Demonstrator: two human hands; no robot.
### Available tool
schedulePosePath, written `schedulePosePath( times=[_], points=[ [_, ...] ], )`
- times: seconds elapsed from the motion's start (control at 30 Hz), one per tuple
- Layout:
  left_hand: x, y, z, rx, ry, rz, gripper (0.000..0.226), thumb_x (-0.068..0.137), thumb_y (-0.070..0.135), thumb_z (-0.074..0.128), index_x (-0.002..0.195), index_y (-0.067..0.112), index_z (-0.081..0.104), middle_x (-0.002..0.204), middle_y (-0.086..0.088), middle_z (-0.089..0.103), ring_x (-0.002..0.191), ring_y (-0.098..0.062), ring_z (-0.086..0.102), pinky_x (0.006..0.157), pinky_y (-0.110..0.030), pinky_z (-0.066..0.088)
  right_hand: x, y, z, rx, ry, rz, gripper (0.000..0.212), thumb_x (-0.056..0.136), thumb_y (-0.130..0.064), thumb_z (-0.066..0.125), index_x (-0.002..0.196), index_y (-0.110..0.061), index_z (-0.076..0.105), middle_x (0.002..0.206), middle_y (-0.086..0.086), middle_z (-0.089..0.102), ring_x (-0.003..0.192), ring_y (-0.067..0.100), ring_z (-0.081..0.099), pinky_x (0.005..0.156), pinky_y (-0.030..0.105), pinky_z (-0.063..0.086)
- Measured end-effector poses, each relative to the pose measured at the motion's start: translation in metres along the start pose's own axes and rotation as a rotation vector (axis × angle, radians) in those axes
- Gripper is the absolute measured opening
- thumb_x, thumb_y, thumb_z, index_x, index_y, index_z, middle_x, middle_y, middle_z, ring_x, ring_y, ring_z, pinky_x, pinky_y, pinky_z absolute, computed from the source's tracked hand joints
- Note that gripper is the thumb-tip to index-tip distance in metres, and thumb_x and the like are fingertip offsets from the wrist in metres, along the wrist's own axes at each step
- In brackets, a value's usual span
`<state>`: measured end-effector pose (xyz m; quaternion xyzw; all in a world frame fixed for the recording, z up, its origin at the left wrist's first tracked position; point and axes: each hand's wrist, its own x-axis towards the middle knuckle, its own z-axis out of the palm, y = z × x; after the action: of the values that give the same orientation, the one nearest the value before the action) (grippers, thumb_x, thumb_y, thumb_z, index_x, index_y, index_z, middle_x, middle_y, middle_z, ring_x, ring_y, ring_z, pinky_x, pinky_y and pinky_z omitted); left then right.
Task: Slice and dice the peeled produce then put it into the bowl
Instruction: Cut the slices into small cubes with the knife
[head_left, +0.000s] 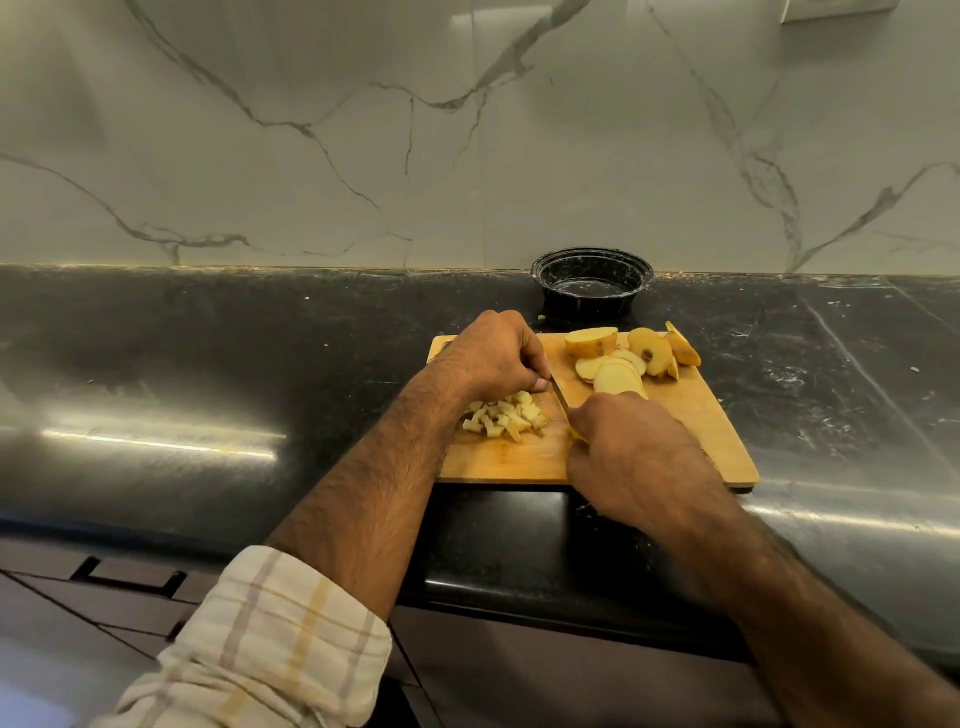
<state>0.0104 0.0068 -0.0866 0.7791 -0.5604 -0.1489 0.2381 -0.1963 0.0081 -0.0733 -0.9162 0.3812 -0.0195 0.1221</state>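
Note:
A wooden cutting board lies on the dark counter. Pale diced pieces are heaped on its left part. Round slices and larger cut chunks lie at its far right. My left hand is curled, fingertips down on the board beside the dice; what it holds is hidden. My right hand grips a knife by its yellow handle, the blade pointing away toward my left fingertips. A black bowl stands empty behind the board, against the wall.
The dark polished counter runs left and right of the board, backed by a marble-patterned wall. Drawer fronts sit below the counter's front edge.

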Motion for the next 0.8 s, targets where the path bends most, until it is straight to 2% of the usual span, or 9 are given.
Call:
schedulePosePath(
  times=[0.1, 0.23, 0.33, 0.47, 0.53, 0.7, 0.8],
  points=[
    [-0.002, -0.001, -0.001, -0.007, 0.006, 0.003, 0.011, 0.087, 0.015, 0.085, 0.093, 0.023, 0.083, 0.092, 0.011, 0.077, 0.090, -0.003, 0.070, 0.084, -0.023, 0.059, -0.009, 0.008, -0.001, 0.040, 0.008, 0.009, 0.037, 0.096, -0.033, 0.059, 0.133, -0.029, 0.062, 0.097, -0.005, 0.055, 0.089, 0.018, 0.055, 0.071, 0.032, 0.047],
    [-0.005, -0.009, -0.006, -0.043, 0.009, 0.017, 0.013, 0.088, 0.014, 0.083, 0.097, 0.023, 0.083, 0.100, 0.012, 0.076, 0.097, -0.004, 0.069, 0.086, -0.020, 0.057, -0.012, 0.012, -0.004, 0.120, 0.126, -0.002, 0.037, 0.100, -0.039, 0.055, 0.136, -0.029, 0.062, 0.118, -0.002, 0.064, 0.099, 0.017, 0.058, 0.082, 0.036, 0.056],
    [-0.003, -0.010, -0.003, -0.003, 0.003, 0.026, 0.013, 0.089, 0.014, 0.082, 0.099, 0.023, 0.081, 0.103, 0.011, 0.076, 0.097, -0.003, 0.068, 0.088, -0.023, 0.057, -0.009, 0.006, -0.001, 0.140, 0.142, -0.008, 0.034, 0.101, -0.039, 0.055, 0.133, -0.029, 0.062, 0.110, -0.002, 0.062, 0.093, 0.015, 0.058, 0.074, 0.034, 0.054],
    [0.000, -0.013, -0.001, 0.016, -0.001, 0.038, 0.011, 0.089, 0.015, 0.083, 0.096, 0.023, 0.081, 0.096, 0.015, 0.074, 0.091, -0.002, 0.068, 0.083, -0.022, 0.057, 0.003, -0.003, 0.005, 0.106, 0.109, 0.006, 0.033, 0.102, -0.036, 0.054, 0.134, -0.027, 0.061, 0.102, -0.005, 0.057, 0.085, 0.013, 0.054, 0.066, 0.030, 0.046],
    [0.001, -0.014, -0.001, 0.015, -0.004, 0.043, 0.009, 0.090, 0.015, 0.083, 0.095, 0.023, 0.082, 0.094, 0.014, 0.074, 0.090, -0.004, 0.069, 0.083, -0.023, 0.058, 0.009, -0.006, 0.005, 0.086, 0.096, 0.012, 0.032, 0.101, -0.035, 0.055, 0.132, -0.027, 0.062, 0.099, -0.005, 0.053, 0.085, 0.014, 0.052, 0.068, 0.030, 0.045],
    [0.002, -0.007, -0.001, 0.037, 0.001, 0.016, 0.009, 0.088, 0.014, 0.083, 0.091, 0.022, 0.083, 0.092, 0.009, 0.076, 0.087, -0.006, 0.071, 0.084, -0.030, 0.063, 0.019, -0.014, 0.000, 0.022, 0.007, 0.004, 0.032, 0.097, -0.030, 0.063, 0.128, -0.025, 0.063, 0.091, -0.006, 0.049, 0.087, 0.016, 0.055, 0.076, 0.034, 0.055],
    [0.002, -0.002, -0.001, 0.072, 0.008, 0.006, 0.008, 0.088, 0.014, 0.083, 0.092, 0.021, 0.082, 0.093, 0.008, 0.075, 0.088, -0.007, 0.070, 0.086, -0.032, 0.063, 0.015, -0.009, -0.003, 0.013, -0.013, -0.013, 0.037, 0.098, -0.030, 0.064, 0.134, -0.025, 0.060, 0.094, -0.007, 0.049, 0.090, 0.015, 0.053, 0.078, 0.032, 0.052]
  ],
)
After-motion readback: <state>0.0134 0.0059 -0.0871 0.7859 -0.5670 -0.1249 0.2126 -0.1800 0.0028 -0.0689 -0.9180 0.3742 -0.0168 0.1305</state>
